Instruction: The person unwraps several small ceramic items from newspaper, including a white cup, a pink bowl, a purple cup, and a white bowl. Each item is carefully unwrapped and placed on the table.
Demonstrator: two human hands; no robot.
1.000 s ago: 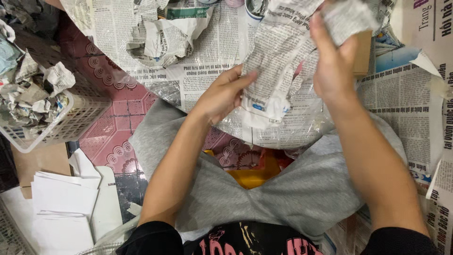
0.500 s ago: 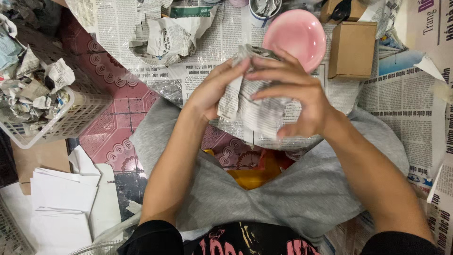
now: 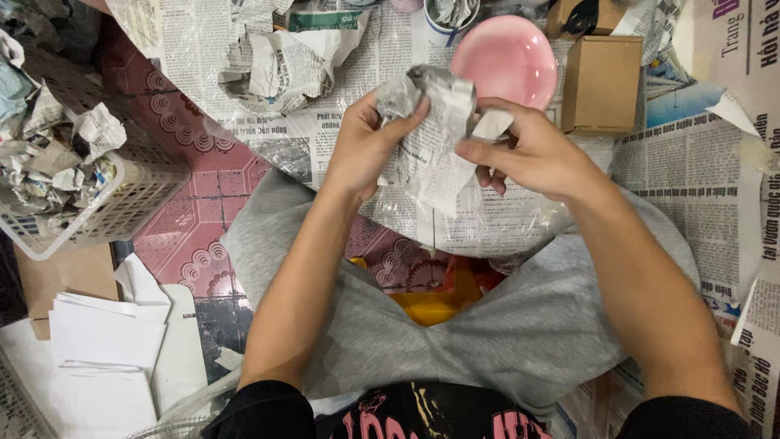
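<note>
Centre top of frame: newspaper bundle [image 3: 431,130] gripped on both sides, left hand [image 3: 366,146] clenched on its upper left, right hand [image 3: 528,154] pinching its right edge. Long axis roughly vertical, crumpled knot up, loose tail pointing down toward the lap. Just beyond, pink bowl [image 3: 504,61]; beside that, cardboard box [image 3: 601,81]. Far left, white basket [image 3: 122,207] of crumpled paper.

Ahead of the hands, the pink bowl [image 3: 508,58] and cardboard box [image 3: 601,84] stand just beside each other, leaving only a narrow gap between them. Crumpled newspaper [image 3: 296,61] blocks the far left of the spread sheets, with flat paper open between it and the bowl. A white basket [image 3: 122,211] of paper wads crowds the left edge; patterned floor [image 3: 191,191] beside it lies open.
</note>
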